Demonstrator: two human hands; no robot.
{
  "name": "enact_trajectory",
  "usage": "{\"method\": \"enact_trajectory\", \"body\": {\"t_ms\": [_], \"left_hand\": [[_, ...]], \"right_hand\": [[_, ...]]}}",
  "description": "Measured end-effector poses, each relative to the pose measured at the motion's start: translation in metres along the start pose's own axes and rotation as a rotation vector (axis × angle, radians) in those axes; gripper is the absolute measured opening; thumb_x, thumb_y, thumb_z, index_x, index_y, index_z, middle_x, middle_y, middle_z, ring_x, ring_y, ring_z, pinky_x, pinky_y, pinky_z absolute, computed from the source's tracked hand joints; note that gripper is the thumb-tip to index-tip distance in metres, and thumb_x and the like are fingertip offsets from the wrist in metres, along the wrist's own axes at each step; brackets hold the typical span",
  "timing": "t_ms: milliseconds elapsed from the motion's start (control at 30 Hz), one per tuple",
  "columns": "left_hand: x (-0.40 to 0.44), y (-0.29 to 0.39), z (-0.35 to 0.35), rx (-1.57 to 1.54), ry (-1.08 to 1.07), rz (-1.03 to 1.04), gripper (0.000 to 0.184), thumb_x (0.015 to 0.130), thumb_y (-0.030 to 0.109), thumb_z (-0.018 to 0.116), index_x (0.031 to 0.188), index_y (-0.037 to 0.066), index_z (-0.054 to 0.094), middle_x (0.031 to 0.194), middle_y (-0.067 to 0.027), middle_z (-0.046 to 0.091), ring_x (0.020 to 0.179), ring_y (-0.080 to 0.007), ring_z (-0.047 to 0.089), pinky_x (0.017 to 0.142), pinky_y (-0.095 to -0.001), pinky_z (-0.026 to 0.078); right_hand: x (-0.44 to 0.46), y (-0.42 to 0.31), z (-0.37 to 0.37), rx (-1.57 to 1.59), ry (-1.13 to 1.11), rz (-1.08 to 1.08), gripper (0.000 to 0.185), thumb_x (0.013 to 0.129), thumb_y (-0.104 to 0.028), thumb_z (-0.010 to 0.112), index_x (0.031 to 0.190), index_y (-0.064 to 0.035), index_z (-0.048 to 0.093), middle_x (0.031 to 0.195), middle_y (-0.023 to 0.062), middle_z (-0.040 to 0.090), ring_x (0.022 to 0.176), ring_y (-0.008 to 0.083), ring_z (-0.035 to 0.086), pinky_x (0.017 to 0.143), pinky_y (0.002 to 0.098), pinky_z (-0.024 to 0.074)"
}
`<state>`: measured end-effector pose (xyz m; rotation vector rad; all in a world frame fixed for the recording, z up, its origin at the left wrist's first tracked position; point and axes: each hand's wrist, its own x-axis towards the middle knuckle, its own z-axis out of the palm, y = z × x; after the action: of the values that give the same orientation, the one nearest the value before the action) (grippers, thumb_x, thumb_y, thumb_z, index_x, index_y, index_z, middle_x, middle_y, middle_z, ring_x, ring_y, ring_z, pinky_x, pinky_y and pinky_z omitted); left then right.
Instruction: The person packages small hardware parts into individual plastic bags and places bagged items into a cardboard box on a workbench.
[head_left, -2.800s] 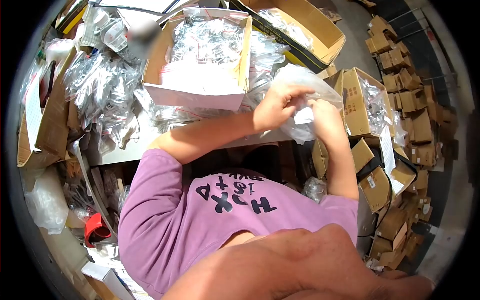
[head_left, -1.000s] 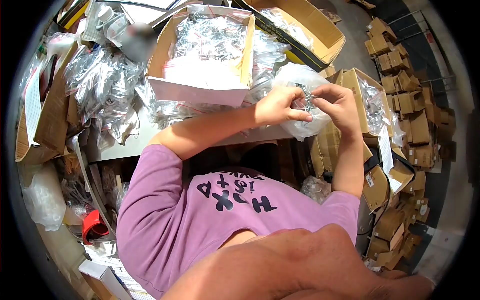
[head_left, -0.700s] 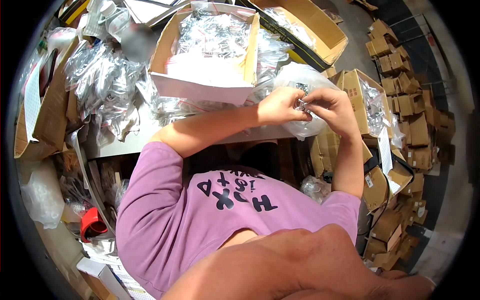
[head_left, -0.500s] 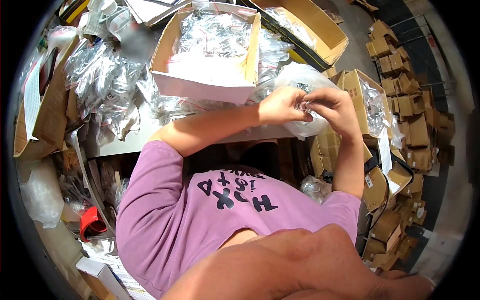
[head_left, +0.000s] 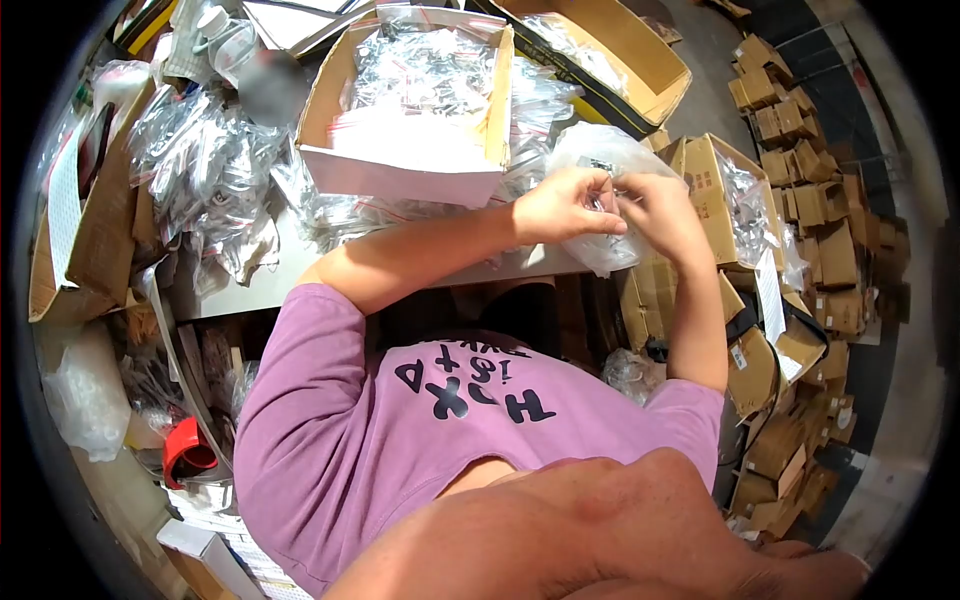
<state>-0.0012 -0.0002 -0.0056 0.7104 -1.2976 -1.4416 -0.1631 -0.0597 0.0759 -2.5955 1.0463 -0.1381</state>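
Note:
At the table's right end, my left hand (head_left: 567,207) is closed around small shiny metal pieces (head_left: 598,202), held between thumb and fingers. My right hand (head_left: 657,212) is beside it, fingertips bent down at a clear plastic bag (head_left: 600,150); what they pinch, if anything, is hidden. The bag lies under and behind both hands, with some small dark metal parts showing inside near its middle. To the left of the hands stands an open carton (head_left: 400,172) full of small clear zip bags with metal parts.
Loose clear packets (head_left: 215,165) are heaped at the left beside a tilted cardboard box (head_left: 95,215). A black-and-yellow carton (head_left: 655,75) is at the back. Right of my hands stands a box of packets (head_left: 705,190). Many small cartons (head_left: 815,200) lie on the floor at the right.
My hands have gone from working inside the bag to holding metal pieces above it. Since the last moment my right hand has drawn slightly away from the pieces in my left.

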Motion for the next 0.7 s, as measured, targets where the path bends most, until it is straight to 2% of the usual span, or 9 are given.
{"method": "enact_trajectory", "body": {"t_ms": [100,167,200,300,333,433,600,633,700], "left_hand": [[-0.001,0.005,-0.001,-0.199,0.009,-0.009,0.022,0.084,0.02,0.07,0.078,0.006,0.054,0.075,-0.0004,0.058,0.069,-0.0051,0.049,0.061,-0.0206,0.041],[-0.001,0.008,-0.003,-0.362,0.03,-0.124,0.023,0.087,0.025,0.066,0.078,0.007,0.054,0.075,0.0001,0.057,0.065,-0.0048,0.046,0.058,-0.0193,0.038],[0.001,0.007,-0.003,-0.337,0.027,-0.099,0.031,0.092,0.037,0.058,0.08,0.008,0.055,0.074,-0.0009,0.056,0.061,-0.006,0.043,0.054,-0.0187,0.033],[0.002,0.007,-0.009,-0.473,-0.007,-0.164,0.039,0.093,0.045,0.051,0.083,0.008,0.055,0.074,-0.0031,0.056,0.058,-0.0075,0.042,0.052,-0.0198,0.032],[0.003,0.004,-0.012,-0.444,-0.05,-0.152,0.051,0.093,0.056,0.042,0.085,0.007,0.055,0.073,-0.0056,0.057,0.056,-0.009,0.043,0.05,-0.0207,0.032],[0.003,0.007,-0.008,-0.637,0.036,-0.263,0.061,0.091,0.064,0.034,0.085,0.007,0.055,0.073,-0.0061,0.058,0.054,-0.0094,0.042,0.049,-0.0212,0.032],[0.005,0.006,-0.011,-0.615,-0.035,-0.26,0.075,0.085,0.075,0.022,0.086,0.007,0.053,0.073,-0.0059,0.058,0.049,-0.0087,0.041,0.046,-0.021,0.031],[0.005,0.007,-0.011,-0.59,-0.035,-0.262,0.077,0.084,0.077,0.02,0.087,0.007,0.053,0.073,-0.0059,0.058,0.048,-0.0085,0.041,0.046,-0.0209,0.031],[0.004,0.008,-0.01,-0.526,-0.015,-0.267,0.078,0.082,0.079,0.019,0.089,0.009,0.053,0.073,-0.0062,0.059,0.048,-0.0081,0.041,0.045,-0.0205,0.03]], "right_hand": [[-0.001,-0.006,0.014,-0.295,-0.104,0.085,0.013,0.074,-0.014,0.065,0.084,-0.0065,0.067,0.082,0.0182,0.065,0.081,0.0352,0.062,0.072,0.0437,0.0492],[0.0,-0.002,0.018,-0.293,-0.088,0.042,0.01,0.073,-0.012,0.064,0.082,-0.0078,0.066,0.08,0.017,0.064,0.079,0.0349,0.062,0.071,0.0446,0.0488],[0.0,0.0,0.02,-0.29,-0.079,0.024,0.009,0.072,-0.011,0.063,0.081,-0.0085,0.065,0.078,0.0164,0.064,0.079,0.0348,0.062,0.07,0.045,0.0487],[0.0,0.006,0.025,-0.247,-0.03,-0.038,0.01,0.073,-0.013,0.062,0.077,-0.004,0.062,0.075,0.0197,0.062,0.073,0.0369,0.061,0.067,0.0443,0.048],[-0.001,0.006,0.025,-0.221,-0.016,-0.017,0.009,0.073,-0.012,0.062,0.077,-0.0042,0.062,0.075,0.0194,0.062,0.074,0.0369,0.061,0.067,0.0442,0.0479],[-0.003,0.004,0.024,-0.163,0.003,0.036,0.008,0.072,-0.009,0.062,0.079,-0.0053,0.063,0.077,0.0182,0.063,0.075,0.0363,0.061,0.067,0.0439,0.0484],[-0.003,0.003,0.008,0.053,0.094,-0.018,0.016,0.07,-0.006,0.062,0.086,-0.0054,0.065,0.081,0.0173,0.065,0.075,0.0346,0.063,0.069,0.0392,0.0504],[-0.005,0.001,0.002,0.151,0.133,-0.022,0.017,0.073,-0.001,0.059,0.09,-0.0008,0.062,0.076,0.0123,0.065,0.068,0.0188,0.063,0.065,0.0287,0.0488],[-0.006,-0.003,-0.005,0.419,0.242,0.019,0.013,0.076,0.0,0.058,0.089,0.0011,0.061,0.079,0.0057,0.065,0.074,0.0114,0.061,0.068,0.0253,0.0484]]}}
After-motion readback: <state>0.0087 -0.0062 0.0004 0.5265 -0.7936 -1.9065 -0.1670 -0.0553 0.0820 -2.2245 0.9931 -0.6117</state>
